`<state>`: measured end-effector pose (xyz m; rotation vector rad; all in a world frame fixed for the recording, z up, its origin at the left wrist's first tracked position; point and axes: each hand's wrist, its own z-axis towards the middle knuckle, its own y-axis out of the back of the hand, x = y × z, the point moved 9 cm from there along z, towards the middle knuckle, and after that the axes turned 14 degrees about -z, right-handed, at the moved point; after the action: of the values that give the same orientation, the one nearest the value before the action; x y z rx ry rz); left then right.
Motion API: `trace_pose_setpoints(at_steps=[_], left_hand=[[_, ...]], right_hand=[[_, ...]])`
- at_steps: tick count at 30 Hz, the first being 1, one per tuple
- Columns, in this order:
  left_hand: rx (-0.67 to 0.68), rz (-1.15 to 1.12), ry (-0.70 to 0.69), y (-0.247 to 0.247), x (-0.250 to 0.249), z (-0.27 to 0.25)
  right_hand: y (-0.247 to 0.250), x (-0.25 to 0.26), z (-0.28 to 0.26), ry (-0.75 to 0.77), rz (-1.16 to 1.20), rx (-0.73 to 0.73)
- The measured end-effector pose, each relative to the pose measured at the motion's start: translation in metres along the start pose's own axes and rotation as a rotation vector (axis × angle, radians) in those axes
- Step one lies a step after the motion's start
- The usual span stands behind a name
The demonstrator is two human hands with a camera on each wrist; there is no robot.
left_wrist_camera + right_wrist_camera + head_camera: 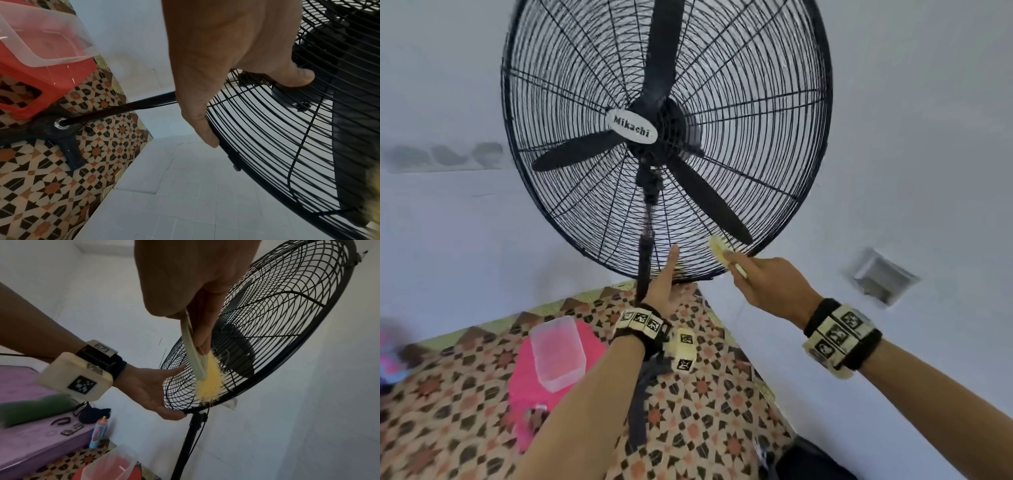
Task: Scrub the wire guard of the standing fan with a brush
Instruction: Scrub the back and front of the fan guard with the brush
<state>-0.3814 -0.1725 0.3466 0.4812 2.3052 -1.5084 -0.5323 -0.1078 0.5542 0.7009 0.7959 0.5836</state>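
Note:
The standing fan's black wire guard (pixel 756 144) fills the upper head view, with three black blades behind it. My left hand (pixel 666 281) grips the guard's bottom rim; in the left wrist view its thumb (pixel 298 76) lies on the front wires and its fingers (pixel 207 133) curl round the rim of the guard (pixel 267 138). My right hand (pixel 763 281) holds a pale yellow brush (pixel 717 250) by its handle. In the right wrist view the brush's bristles (pixel 208 384) press on the lower wires of the guard (pixel 277 313), just right of the left hand (pixel 152 391).
The fan's black pole (pixel 643 267) runs down to its base (pixel 51 128) on a patterned mat (pixel 705 411). A pink stool (pixel 527 387) carries a clear plastic container (pixel 558 353). A purple bed (pixel 30 443) with small items and a bottle (pixel 98 433) stand at the left.

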Motion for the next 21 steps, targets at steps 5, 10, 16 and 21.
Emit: trace_pose_setpoints(at_steps=[5, 10, 16, 21], left_hand=[[-0.015, 0.035, -0.011, 0.0, 0.006, 0.001], [-0.007, 0.131, -0.038, 0.008, 0.006, 0.017], [0.029, 0.048, -0.074, -0.02, 0.0, -0.014], [0.079, -0.006, -0.084, -0.038, 0.002, -0.027]], right_hand=[[0.007, 0.002, -0.01, 0.053, 0.021, -0.096], [-0.018, -0.014, -0.031, -0.011, 0.049, 0.009], [-0.022, -0.012, -0.064, 0.026, 0.004, -0.043], [-0.032, -0.023, -0.067, 0.02, 0.039, -0.054]])
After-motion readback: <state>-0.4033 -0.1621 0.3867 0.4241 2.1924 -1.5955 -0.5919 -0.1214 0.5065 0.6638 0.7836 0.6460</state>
